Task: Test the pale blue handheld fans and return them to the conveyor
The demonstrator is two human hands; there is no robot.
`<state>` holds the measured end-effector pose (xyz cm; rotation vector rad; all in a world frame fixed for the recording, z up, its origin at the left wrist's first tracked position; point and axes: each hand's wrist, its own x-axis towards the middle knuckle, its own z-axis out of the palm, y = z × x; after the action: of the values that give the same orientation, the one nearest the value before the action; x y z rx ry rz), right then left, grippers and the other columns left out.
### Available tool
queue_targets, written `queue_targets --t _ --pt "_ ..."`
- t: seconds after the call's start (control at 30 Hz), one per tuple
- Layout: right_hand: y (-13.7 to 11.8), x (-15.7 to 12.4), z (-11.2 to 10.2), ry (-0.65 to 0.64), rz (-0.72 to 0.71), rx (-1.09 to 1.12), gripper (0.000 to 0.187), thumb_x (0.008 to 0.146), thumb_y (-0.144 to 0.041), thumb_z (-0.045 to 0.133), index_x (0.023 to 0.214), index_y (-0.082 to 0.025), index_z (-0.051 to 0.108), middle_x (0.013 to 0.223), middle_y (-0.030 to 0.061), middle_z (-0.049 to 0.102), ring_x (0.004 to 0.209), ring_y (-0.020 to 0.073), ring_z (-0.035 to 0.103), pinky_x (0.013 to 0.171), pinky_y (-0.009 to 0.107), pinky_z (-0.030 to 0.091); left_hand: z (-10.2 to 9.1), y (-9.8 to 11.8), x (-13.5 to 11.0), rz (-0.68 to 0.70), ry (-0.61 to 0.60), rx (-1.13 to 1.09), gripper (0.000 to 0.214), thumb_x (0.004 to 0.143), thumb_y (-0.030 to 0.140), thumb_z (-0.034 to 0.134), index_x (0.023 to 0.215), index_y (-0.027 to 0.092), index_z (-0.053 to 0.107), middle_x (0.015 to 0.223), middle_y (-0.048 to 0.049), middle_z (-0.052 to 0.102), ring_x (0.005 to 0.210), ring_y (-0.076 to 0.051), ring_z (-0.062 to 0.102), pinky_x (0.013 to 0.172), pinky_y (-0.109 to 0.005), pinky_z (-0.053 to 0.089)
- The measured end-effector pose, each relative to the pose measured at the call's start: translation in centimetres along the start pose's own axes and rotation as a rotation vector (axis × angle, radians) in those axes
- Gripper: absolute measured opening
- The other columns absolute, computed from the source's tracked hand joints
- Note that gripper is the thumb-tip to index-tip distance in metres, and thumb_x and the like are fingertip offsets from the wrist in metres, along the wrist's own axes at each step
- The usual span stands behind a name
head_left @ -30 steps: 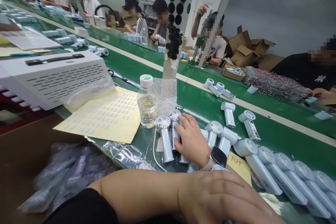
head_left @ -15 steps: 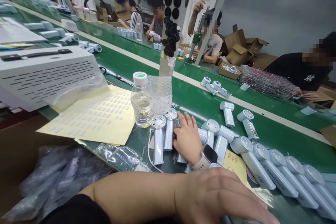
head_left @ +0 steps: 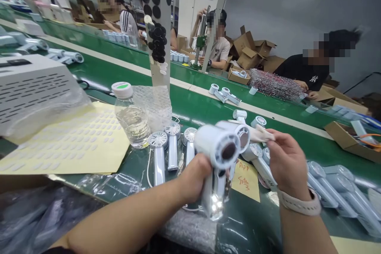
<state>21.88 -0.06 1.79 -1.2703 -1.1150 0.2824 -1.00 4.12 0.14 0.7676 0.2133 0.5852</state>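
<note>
My left hand (head_left: 193,176) is closed round the handles of two pale blue hand-held fans (head_left: 222,149), held upright above the green bench with their round heads toward me. My right hand (head_left: 287,162), a watch on its wrist, pinches a small whitish piece (head_left: 258,134) right beside the fan heads. What the piece is I cannot make out. More fans of the same kind lie in a row (head_left: 172,149) left of my left hand, and others (head_left: 330,186) lie to the right under my right arm.
A water bottle (head_left: 131,117) and bubble wrap stand by a yellow sticker sheet (head_left: 74,143). A white vented box (head_left: 32,87) sits at left, plastic bags at bottom left. A yellow note (head_left: 245,178) lies on the bench. Behind the green conveyor (head_left: 208,107) several people work among cardboard boxes.
My left hand has come off the bench edge and lifted two fans upright. My right hand has left the row of lying fans and now pinches a small piece beside the fan heads.
</note>
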Motion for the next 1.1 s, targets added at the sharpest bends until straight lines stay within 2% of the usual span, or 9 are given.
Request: queue_targets --t 0.1,0.23,0.4,0.5,0.63,0.83,0.93,1.0,1.1 --pt "0.0 -0.6 -1.6 -0.002 0.079 0.167 0.012 0.082 -0.032 0.075 0.086 -0.024 0.066 0.113 0.0075 0.07 0.109 0.027 0.065 0.093 0.048 0.053 0.0 0.0 1.0 -0.092 0.043 -0.115 0.075 0.061 0.09 0.062 0.067 0.016 0.059 0.075 -0.0079 0.068 0.071 -0.018 0.066 0.066 -0.029 0.055" --pt "0.2 -2.5 0.3 -0.25 0.155 0.277 0.015 0.085 -0.034 0.074 0.086 -0.024 0.062 0.125 0.0091 0.066 0.108 0.0271 0.066 0.075 0.04 0.06 -0.2 -0.5 1.4 -0.161 0.041 -0.128 0.075 0.064 0.089 0.06 0.067 0.015 0.058 0.082 -0.0095 0.072 0.072 -0.017 0.068 0.068 -0.027 0.055" --pt "-0.9 -3.3 2.5 -0.355 0.393 0.502 0.055 0.083 -0.049 0.071 0.13 -0.033 0.048 0.143 0.0118 0.057 0.075 0.019 0.068 0.041 0.027 0.053 -0.2 -0.9 1.0 -0.179 -0.027 -0.001 0.075 0.062 0.087 0.064 0.066 0.013 0.063 0.083 -0.0119 0.073 0.073 -0.017 0.067 0.067 -0.026 0.052" --pt "-1.8 -3.3 2.8 -0.462 0.527 0.575 0.07 0.074 -0.052 0.08 0.133 -0.029 0.052 0.12 0.0102 0.068 0.056 0.014 0.061 0.037 0.027 0.049 0.1 -1.1 0.8 -0.192 -0.037 0.072 0.074 0.061 0.085 0.068 0.066 0.012 0.064 0.081 -0.012 0.072 0.071 -0.017 0.066 0.062 -0.025 0.05" --pt "-2.5 -3.8 3.8 -0.377 0.519 0.536 0.049 0.077 -0.053 0.079 0.113 -0.026 0.062 0.073 -0.003 0.063 0.041 0.01 0.048 0.034 0.023 0.04 0.4 -1.3 0.5 -0.177 0.0 0.066 0.074 0.06 0.086 0.068 0.065 0.013 0.063 0.075 -0.0104 0.071 0.063 -0.015 0.063 0.056 -0.023 0.049" --pt "-1.5 -2.9 2.6 -0.17 0.369 0.109 0.054 0.092 -0.068 0.053 0.1 -0.019 0.071 0.054 -0.0024 0.055 0.047 0.0144 0.051 0.043 0.027 0.042 0.4 -0.8 0.7 -0.229 -0.01 0.019 0.074 0.06 0.088 0.065 0.063 0.013 0.063 0.078 -0.0109 0.072 0.072 -0.019 0.069 0.068 -0.027 0.057" --pt "-1.3 -2.1 0.1 -0.08 0.299 0.055 0.053 0.092 -0.069 0.052 0.102 -0.021 0.072 0.078 0.0062 0.072 0.063 0.0194 0.066 0.053 0.032 0.053 0.3 -0.7 1.3 -0.239 -0.006 -0.009 0.074 0.064 0.087 0.062 0.061 0.013 0.061 0.091 -0.0145 0.073 0.081 -0.021 0.07 0.072 -0.03 0.058" --pt "-1.7 -1.8 -1.0 -0.199 0.207 0.136 0.057 0.094 -0.071 0.045 0.112 -0.025 0.072 0.11 0.0116 0.076 0.093 0.0276 0.073 0.073 0.042 0.061 0.1 -1.0 1.5 -0.28 0.024 -0.018 0.075 0.067 0.087 0.059 0.061 0.013 0.06 0.094 -0.0157 0.073 0.084 -0.023 0.07 0.073 -0.032 0.059" --pt "-2.3 -1.9 -1.2 -0.514 0.114 0.083 0.064 0.094 -0.072 0.042 0.137 -0.029 0.062 0.144 0.0107 0.062 0.129 0.0336 0.06 0.1 0.052 0.055 0.0 -1.6 1.5 -0.458 0.047 -0.011 0.078 0.071 0.088 0.055 0.073 0.011 0.066 0.088 -0.0161 0.074 0.077 -0.021 0.07 0.071 -0.031 0.057"
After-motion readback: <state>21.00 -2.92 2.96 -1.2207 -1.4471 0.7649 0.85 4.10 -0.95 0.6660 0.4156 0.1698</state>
